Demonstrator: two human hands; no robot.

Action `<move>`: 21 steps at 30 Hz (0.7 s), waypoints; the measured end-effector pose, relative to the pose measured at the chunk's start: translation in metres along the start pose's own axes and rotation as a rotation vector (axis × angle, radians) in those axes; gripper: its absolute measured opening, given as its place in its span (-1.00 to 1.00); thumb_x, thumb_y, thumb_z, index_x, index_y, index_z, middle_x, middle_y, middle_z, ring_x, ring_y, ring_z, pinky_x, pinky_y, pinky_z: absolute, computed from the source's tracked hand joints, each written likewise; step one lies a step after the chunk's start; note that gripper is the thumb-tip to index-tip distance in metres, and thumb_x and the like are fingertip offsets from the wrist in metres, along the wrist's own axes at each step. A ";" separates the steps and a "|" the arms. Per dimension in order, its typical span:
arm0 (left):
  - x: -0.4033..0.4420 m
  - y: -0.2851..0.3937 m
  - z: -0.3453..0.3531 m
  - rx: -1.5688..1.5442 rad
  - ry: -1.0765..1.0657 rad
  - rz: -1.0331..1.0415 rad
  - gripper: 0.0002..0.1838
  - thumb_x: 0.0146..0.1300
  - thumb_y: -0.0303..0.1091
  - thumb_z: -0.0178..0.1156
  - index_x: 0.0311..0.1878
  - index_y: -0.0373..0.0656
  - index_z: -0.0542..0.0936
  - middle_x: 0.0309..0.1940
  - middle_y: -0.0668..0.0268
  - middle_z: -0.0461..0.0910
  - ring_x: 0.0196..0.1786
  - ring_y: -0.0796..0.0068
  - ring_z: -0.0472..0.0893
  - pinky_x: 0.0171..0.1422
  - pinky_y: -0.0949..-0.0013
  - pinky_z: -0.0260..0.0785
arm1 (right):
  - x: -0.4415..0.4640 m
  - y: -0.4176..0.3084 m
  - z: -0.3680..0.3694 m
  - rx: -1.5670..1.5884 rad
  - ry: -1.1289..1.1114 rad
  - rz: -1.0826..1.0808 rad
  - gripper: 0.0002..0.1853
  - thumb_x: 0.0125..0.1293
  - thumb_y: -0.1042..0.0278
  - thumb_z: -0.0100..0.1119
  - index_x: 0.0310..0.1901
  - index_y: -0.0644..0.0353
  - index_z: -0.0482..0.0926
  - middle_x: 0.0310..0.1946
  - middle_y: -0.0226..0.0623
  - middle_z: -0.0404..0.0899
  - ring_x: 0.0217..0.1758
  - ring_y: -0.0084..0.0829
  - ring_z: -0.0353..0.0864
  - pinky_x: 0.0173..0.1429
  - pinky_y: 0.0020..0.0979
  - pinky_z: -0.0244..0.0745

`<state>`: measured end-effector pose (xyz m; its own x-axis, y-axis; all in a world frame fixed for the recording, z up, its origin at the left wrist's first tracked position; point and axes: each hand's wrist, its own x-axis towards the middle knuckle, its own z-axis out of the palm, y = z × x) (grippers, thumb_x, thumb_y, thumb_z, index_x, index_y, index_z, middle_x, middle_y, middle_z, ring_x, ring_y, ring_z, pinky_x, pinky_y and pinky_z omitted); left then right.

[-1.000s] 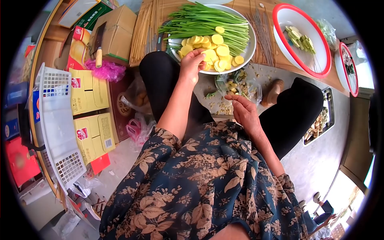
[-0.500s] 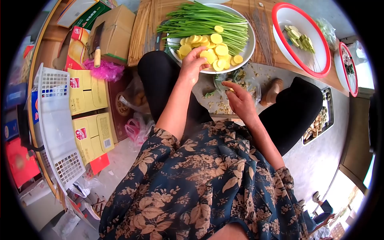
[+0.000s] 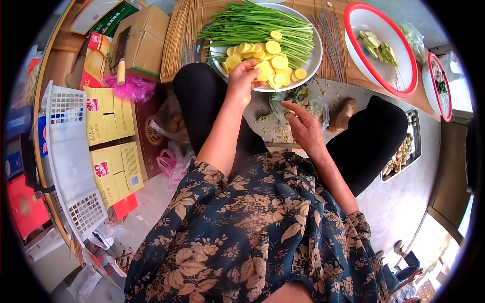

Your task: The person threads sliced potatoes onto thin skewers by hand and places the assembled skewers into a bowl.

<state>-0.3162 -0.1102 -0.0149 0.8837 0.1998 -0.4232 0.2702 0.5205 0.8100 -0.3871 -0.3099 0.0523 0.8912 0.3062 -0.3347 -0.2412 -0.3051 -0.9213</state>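
My left hand (image 3: pixel 243 83) is at the near rim of a large white plate (image 3: pixel 317 55), its thumb and fingers closed on a round yellow potato slice (image 3: pixel 262 70). More potato slices (image 3: pixel 279 62) lie heaped around the fingertips. Behind them a thick bundle of long green chives (image 3: pixel 257 25) covers the back of the plate. My right hand (image 3: pixel 306 129) hovers lower and to the right, over the floor between my knees. Its fingers are drawn together, and whatever thin thing may be in them is too small to name.
Thin bamboo skewers (image 3: pixel 179 38) lie left of the plate, darker ones (image 3: pixel 331 43) right of it. A red-rimmed bowl (image 3: pixel 414 76) holds cut green pieces. A knife (image 3: pixel 121 68) leans against a cardboard box (image 3: pixel 146 40). Scraps litter the floor; a tray (image 3: pixel 402 151) stands at right.
Very little differs. My left fingers have shifted slightly at the potato slice, and my right hand stays nearly in place.
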 end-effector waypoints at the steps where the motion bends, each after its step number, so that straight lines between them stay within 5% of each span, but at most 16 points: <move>1: 0.000 0.000 0.000 0.002 -0.004 -0.001 -0.76 0.21 -0.53 0.18 -0.05 -0.19 0.48 -0.18 0.33 0.53 -0.20 0.51 0.55 -0.23 0.44 0.54 | 0.000 0.000 0.000 -0.003 0.001 -0.007 -0.65 0.36 0.46 -0.04 0.16 0.22 0.49 -0.69 -0.57 0.29 -0.69 -0.72 0.20 -0.58 -0.61 0.14; 21: 0.000 -0.009 0.004 -0.025 -0.025 0.065 -0.81 0.24 -0.50 0.18 -0.09 -0.30 0.49 -0.18 0.25 0.58 -0.24 0.49 0.60 -0.22 0.44 0.58 | 0.002 0.003 0.003 0.041 0.015 0.002 -0.65 0.35 0.49 -0.05 0.14 0.25 0.49 -0.72 -0.59 0.27 -0.72 -0.74 0.17 -0.61 -0.62 0.08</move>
<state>-0.3173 -0.1186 -0.0204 0.9083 0.2134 -0.3598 0.2028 0.5276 0.8249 -0.3876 -0.3072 0.0484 0.8962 0.2918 -0.3342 -0.2586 -0.2685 -0.9279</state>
